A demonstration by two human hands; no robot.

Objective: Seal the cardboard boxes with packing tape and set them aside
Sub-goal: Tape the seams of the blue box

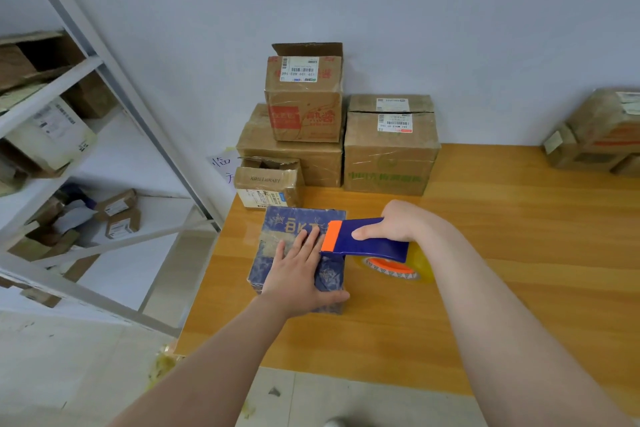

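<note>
Head view: blue box [273, 267] sitting at table's [502, 253] 9 o'clock edge, closed, contents hidden; left hand [298, 270] lying flat on lid, fingers straight; right hand [391, 222] gripping tape dispenser [374, 243] at box's 3 o'clock side; brown boxes [304, 107] sitting stacked at 12 o'clock.

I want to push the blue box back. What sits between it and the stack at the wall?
A small brown box, flaps open, stands there, right behind the blue box and before the stack; the head view shows it.
</note>
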